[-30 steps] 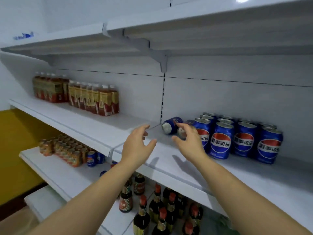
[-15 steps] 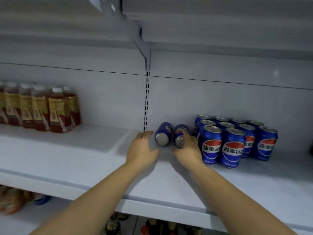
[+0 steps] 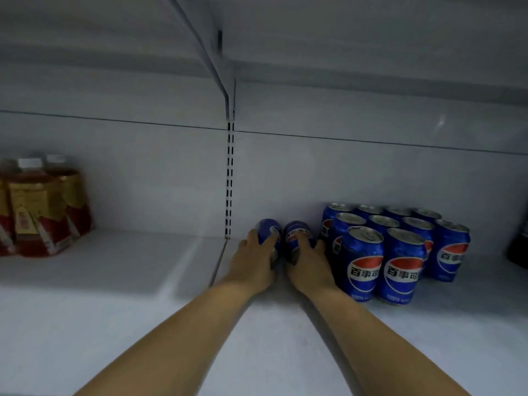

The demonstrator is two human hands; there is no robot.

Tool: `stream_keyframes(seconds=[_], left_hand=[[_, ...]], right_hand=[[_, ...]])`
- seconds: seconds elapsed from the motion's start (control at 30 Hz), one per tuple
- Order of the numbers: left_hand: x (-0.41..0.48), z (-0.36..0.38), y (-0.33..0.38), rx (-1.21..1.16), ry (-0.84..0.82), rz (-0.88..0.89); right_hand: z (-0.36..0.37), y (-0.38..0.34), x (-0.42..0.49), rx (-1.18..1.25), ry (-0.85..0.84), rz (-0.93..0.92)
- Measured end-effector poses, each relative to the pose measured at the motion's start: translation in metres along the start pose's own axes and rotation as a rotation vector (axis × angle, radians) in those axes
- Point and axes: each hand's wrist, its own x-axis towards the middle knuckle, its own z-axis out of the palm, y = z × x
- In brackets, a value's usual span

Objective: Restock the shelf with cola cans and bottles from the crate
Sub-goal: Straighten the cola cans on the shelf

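Gripping one lying can apiece, both hands work at the back of the shelf (image 3: 114,310). The left hand (image 3: 251,267) has its fingers curled over the left can (image 3: 270,228), and the right hand (image 3: 310,267) wraps the right can (image 3: 297,232) the same way, so neither hand is free or spread. Both cans lie on their sides with their ends toward the wrists, touching each other between the two hands and close to the back wall. Lying like that they could roll, and they waste room, which is likely why each is taken round its body: from such a hold a turn of the wrist should stand it on its base. Just outside the right hand stands the block of upright cans (image 3: 400,252), labels facing out, with the hand's outer edge just beside its nearest row. The sensible spot for the two is against that block, to carry its rows on. Well out beyond the left hand sit red bottles (image 3: 43,212), kept as a separate group. The crate is not in view.
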Motion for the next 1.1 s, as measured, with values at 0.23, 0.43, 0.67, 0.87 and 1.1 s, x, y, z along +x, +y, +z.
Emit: stream_keyframes(seconds=[0.23,0.43,0.67,0.87,1.1], left_hand=[[0.022,0.014,-0.011,-0.024,0.02,0.041],[0.025,-0.011,-0.025,-0.091,0.013,0.081],[0.036,-0.061,-0.031,-0.262,-0.074,0.076],[0.044,-0.099,-0.033,-0.337,-0.292,0.043],[0.063,-0.105,-0.038,-0.291,-0.479,-0.023]], right_hand=[[0.005,-0.003,0.008,-0.097,0.055,-0.029],[-0.001,-0.005,0.006,0.033,0.119,-0.007],[-0.032,-0.025,0.005,0.043,0.159,-0.056],[-0.065,-0.05,0.023,0.011,-0.077,-0.047],[-0.1,-0.07,0.04,-0.152,-0.416,-0.135]])
